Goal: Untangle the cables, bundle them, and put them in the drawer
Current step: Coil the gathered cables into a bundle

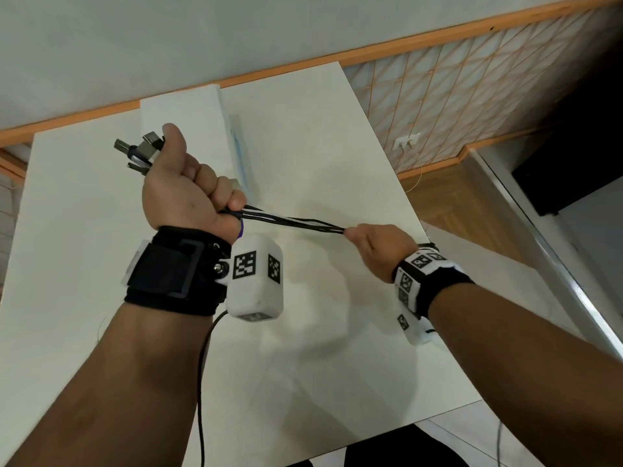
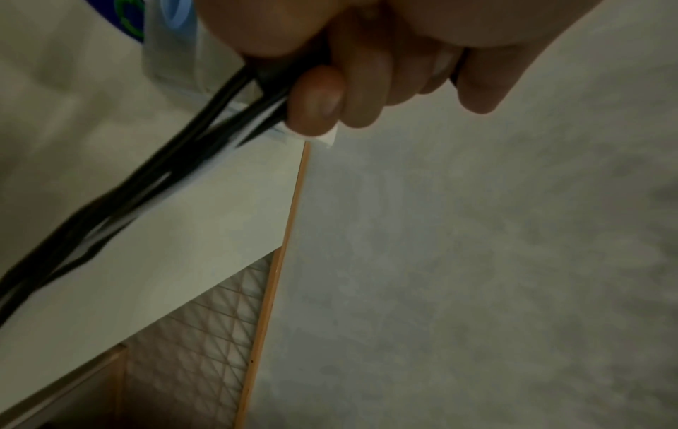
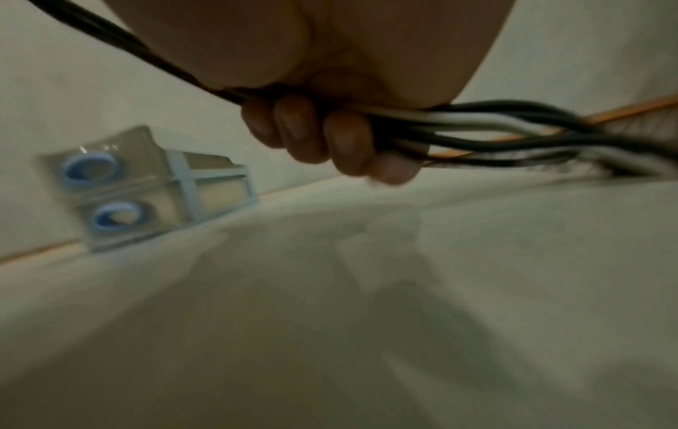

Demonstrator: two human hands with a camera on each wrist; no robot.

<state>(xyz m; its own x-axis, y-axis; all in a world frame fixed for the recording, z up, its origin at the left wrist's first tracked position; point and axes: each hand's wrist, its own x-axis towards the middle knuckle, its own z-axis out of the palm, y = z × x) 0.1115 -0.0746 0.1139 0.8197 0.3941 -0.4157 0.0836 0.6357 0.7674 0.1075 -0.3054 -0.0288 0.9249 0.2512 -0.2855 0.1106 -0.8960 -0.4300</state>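
Head view: left hand [image 1: 182, 183] fisting around bunch of thin black and white cables [image 1: 293, 221], USB plug ends [image 1: 140, 151] sticking out above thumb. Right hand [image 1: 377, 246] curling fingers around same cables further along, strands running taut between fists above white tabletop [image 1: 303, 348]. Right wrist view: slack cables trailing right of fingers [image 3: 293, 130]; small clear plastic drawer unit with blue ring handles [image 3: 146, 185] sitting against wall.

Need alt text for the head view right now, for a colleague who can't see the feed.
Both hands hold a bunch of black and white cables stretched between them above a white table. The left hand grips the plug end in a raised fist, connectors sticking out; the right hand pinches the strands further along.
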